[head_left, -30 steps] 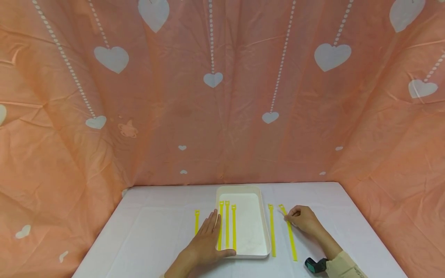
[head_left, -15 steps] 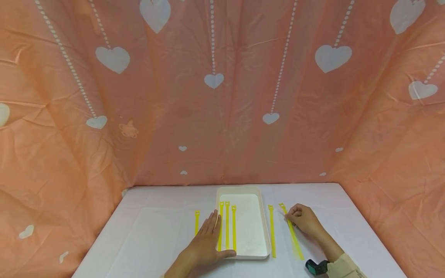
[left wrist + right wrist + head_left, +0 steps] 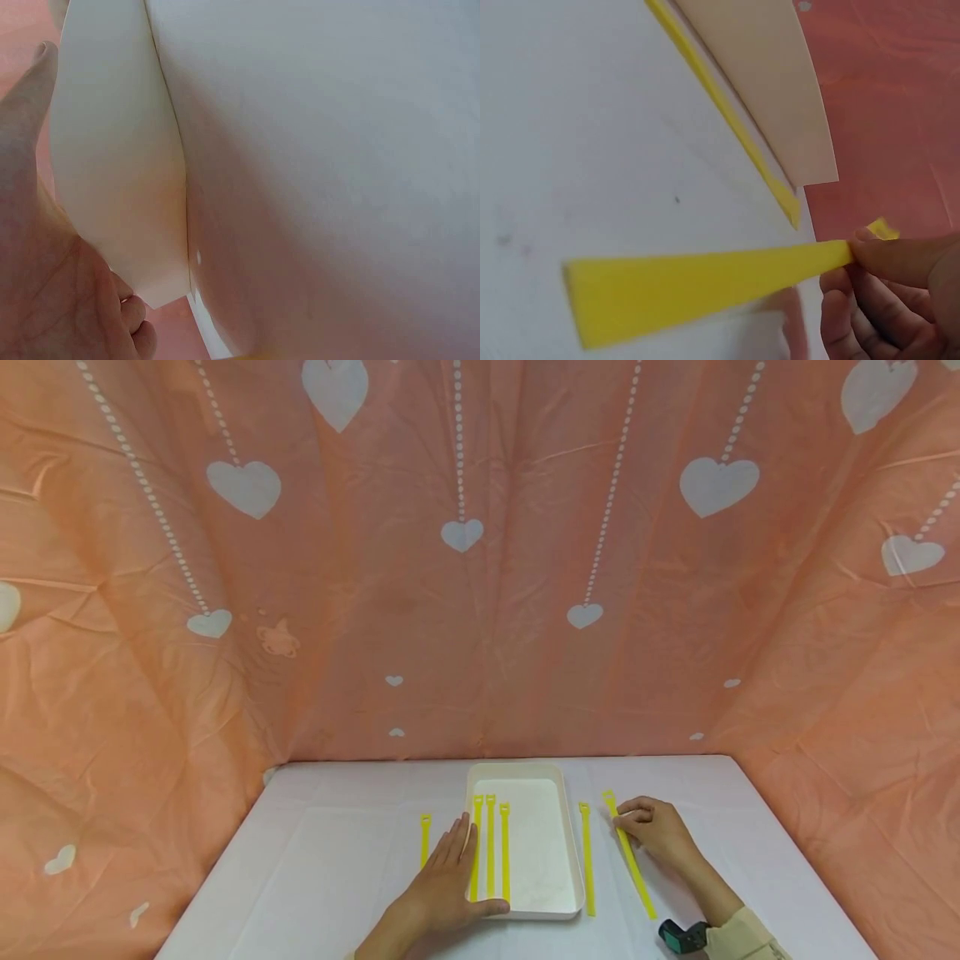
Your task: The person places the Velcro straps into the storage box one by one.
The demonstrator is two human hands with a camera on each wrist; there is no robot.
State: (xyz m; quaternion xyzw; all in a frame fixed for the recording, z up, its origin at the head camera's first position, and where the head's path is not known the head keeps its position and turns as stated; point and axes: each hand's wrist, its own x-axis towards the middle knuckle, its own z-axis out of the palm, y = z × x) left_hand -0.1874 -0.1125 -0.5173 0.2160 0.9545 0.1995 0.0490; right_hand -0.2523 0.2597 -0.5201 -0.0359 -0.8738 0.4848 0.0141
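In the head view my right hand (image 3: pixel 658 833) pinches a yellow cable tie (image 3: pixel 634 875) near its slotted head, which points away from me. The right wrist view shows this tie (image 3: pixel 697 289) lifted off the surface, between thumb and fingers. My left hand (image 3: pixel 442 881) lies with straight fingers along the left side of a white tray (image 3: pixel 538 843), its thumb at the near edge. Three more yellow ties (image 3: pixel 491 847) lie side by side in the tray; the hand partly covers the leftmost. The left wrist view shows the palm beside the tray wall (image 3: pixel 120 165).
Another yellow tie (image 3: pixel 587 860) lies just right of the tray. One more (image 3: pixel 425 839) lies left of it, partly hidden by my left hand. White cloth (image 3: pixel 337 827) covers the table. Pink fabric (image 3: pixel 495 693) with hearts rises behind. A black device (image 3: pixel 682 935) sits at my right wrist.
My right hand has raised the tie slightly off the table. Its near end has swung right and its head has shifted away from me. The left hand keeps its place.
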